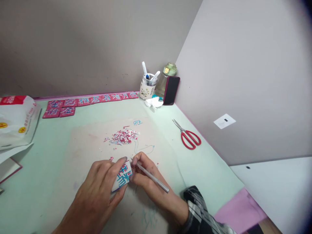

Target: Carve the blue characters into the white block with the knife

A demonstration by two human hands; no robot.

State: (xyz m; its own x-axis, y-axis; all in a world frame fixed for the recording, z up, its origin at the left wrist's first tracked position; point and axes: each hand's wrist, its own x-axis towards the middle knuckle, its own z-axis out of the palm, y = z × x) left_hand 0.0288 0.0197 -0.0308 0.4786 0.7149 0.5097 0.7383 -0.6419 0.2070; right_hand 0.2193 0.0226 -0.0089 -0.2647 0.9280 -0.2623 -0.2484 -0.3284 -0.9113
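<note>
My left hand (102, 183) grips a small white square block (123, 178) by its edges, thumb below and fingers along the top. Blue character strokes and some red patches show on the block's face. In my right hand (146, 170) is a slim silver craft knife (156, 180), held like a pen. Its tip end is close to the block's upper right corner; whether the blade touches it I cannot tell. Just beyond both hands lies a pile of red and white shavings (124, 136). The hands are over a brownish work sheet (83, 143).
Red-scissor handles mark the scissors (188, 136) at right. Pink carved character tiles (84, 101) line the back edge. A pen jar (147, 87), green-lidded bottle (170, 70), upright phone (171, 91) and crumpled tissue (154, 102) stand in the corner. A white plastic bag (18, 123) sits left.
</note>
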